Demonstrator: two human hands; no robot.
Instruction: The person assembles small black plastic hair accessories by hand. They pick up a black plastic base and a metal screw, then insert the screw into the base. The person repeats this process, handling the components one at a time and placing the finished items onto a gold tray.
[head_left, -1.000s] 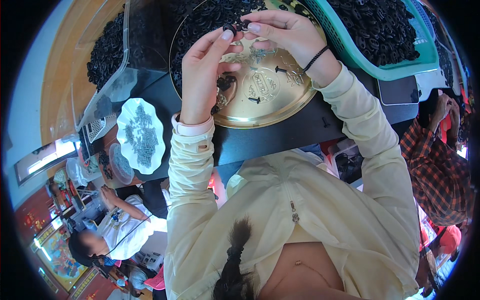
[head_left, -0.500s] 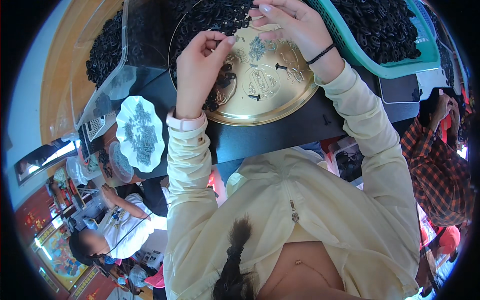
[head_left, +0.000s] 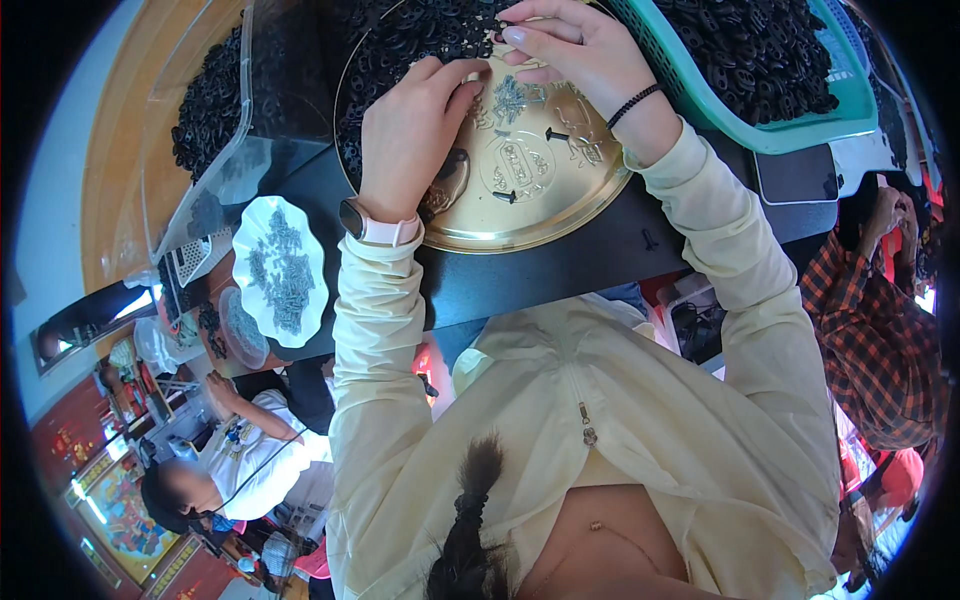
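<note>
Both hands work above a round gold tray [head_left: 490, 238] with an embossed pattern. My left hand [head_left: 415, 135] is over its left side, thumb and forefinger closed together; whatever they pinch is too small to make out. My right hand [head_left: 590, 62] is at the far side, its thumb and forefinger brought together near the left fingertips, around something I cannot make out. Small black plastic parts [head_left: 425, 32] heap along the tray's far left. Tiny silver screws [head_left: 510, 98] lie in a little pile between the hands. Two loose black pieces, one a T-shaped piece [head_left: 557, 134], rest on the gold surface.
A teal basket [head_left: 760, 138] full of black parts stands at right, beside a dark flat device [head_left: 797, 177]. At left are a clear plastic bin [head_left: 205, 170] with more black parts and a white scalloped dish [head_left: 312, 325] of screws. Other people sit on both sides.
My left hand has turned at the wrist and shifted right, so the watch face now shows. My right hand has come slightly left and down, its fingertips drawn together.
</note>
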